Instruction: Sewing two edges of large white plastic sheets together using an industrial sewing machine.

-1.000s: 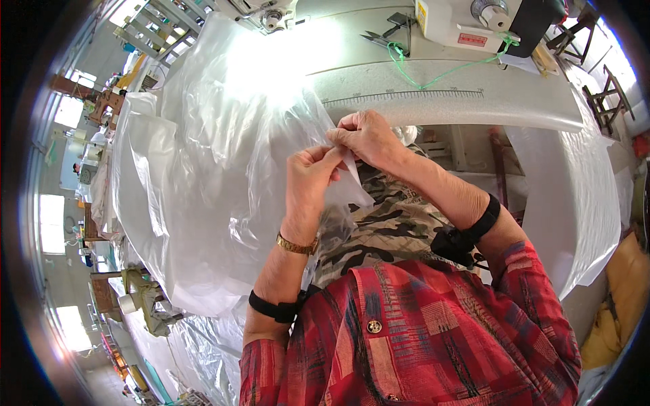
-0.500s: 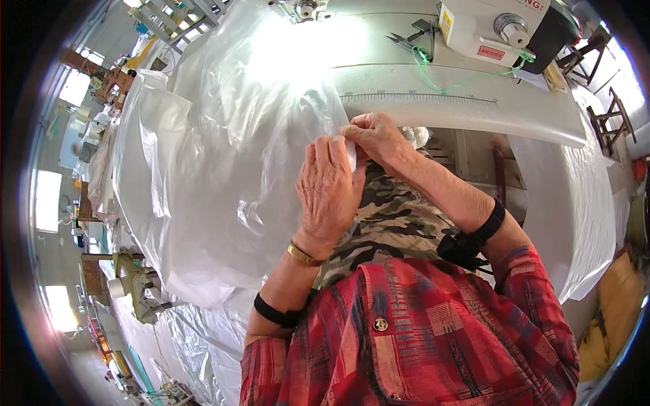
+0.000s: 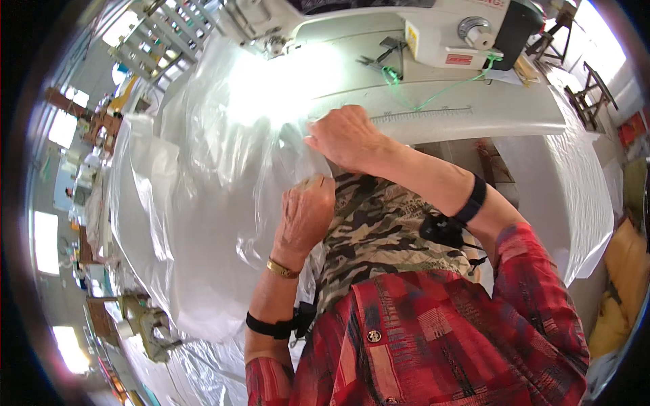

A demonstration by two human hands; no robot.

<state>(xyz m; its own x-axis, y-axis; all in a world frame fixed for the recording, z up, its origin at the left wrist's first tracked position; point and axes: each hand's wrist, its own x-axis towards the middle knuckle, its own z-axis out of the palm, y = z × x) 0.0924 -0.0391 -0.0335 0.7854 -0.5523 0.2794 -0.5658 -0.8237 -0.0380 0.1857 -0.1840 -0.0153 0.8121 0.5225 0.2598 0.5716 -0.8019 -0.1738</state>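
A large, translucent white plastic sheet (image 3: 203,223) spreads in folds over the table on the left and drapes down by my lap. My left hand (image 3: 308,213) is closed on the sheet's right edge, just above my camouflage-clad thigh. Farther out, my right hand (image 3: 347,139) is closed too, gripping the same edge at the front of the sewing machine table (image 3: 487,118). Its fingertips are mostly hidden behind the knuckles. Beyond the hands stands a white sewing machine (image 3: 440,40); its needle area (image 3: 274,44) sits beside a bright glare on the sheet.
Dark thread snips (image 3: 376,64) and green thread (image 3: 433,101) lie on the table by the machine. A ruler scale (image 3: 426,114) runs along its front. More pale sheeting (image 3: 562,203) hangs at the right. Wooden stools (image 3: 592,95) stand at the far right.
My hands have moved apart: the right went left and away from me, the left came down toward my lap. The sheet's edge now stretches between them. The machine appears shifted left and up in view.
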